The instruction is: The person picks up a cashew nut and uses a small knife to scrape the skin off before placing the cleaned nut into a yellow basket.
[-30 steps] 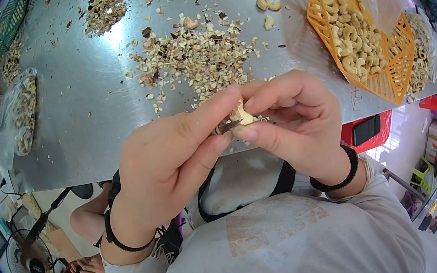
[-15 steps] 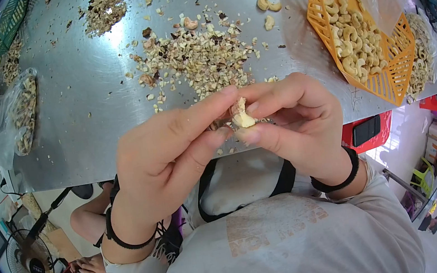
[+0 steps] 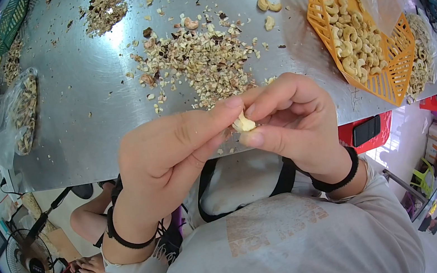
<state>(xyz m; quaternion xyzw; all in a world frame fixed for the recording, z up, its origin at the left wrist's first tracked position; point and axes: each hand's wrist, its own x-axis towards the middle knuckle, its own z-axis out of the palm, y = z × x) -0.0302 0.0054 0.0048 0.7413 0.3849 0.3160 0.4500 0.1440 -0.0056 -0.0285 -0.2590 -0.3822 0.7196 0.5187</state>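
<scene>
I am holding a pale cashew piece point(image 3: 243, 123) at the near edge of the metal table point(image 3: 91, 116), in front of my chest, presumably so that it is sitting directly under my eyes. My right hand point(image 3: 300, 118) is pinching it between thumb and index fingertip, the remaining fingers curling back; in my judgement the piece is too small for a fuller grasp, and this pinch is leaving one face exposed. My left hand point(image 3: 169, 144) is meeting it from the opposite side, its index fingertip bearing close against the upper end; whether its thumb and fingers are gripping anything between them I cannot tell, the gap being hidden. Just beyond my fingertips, a heap of pale and brown flakes point(image 3: 201, 60) is lying on the metal, likely near enough for scraps to be landing close by. To the right, an orange lattice basket point(image 3: 320, 22) is containing whole pale cashews point(image 3: 353, 37), its wall apparently keeping them apart from the flakes. Two loose pieces point(image 3: 266, 5) are resting between heap and basket. At far left, a clear plastic bag point(image 3: 29, 117) is enclosing mixed fragments.
</scene>
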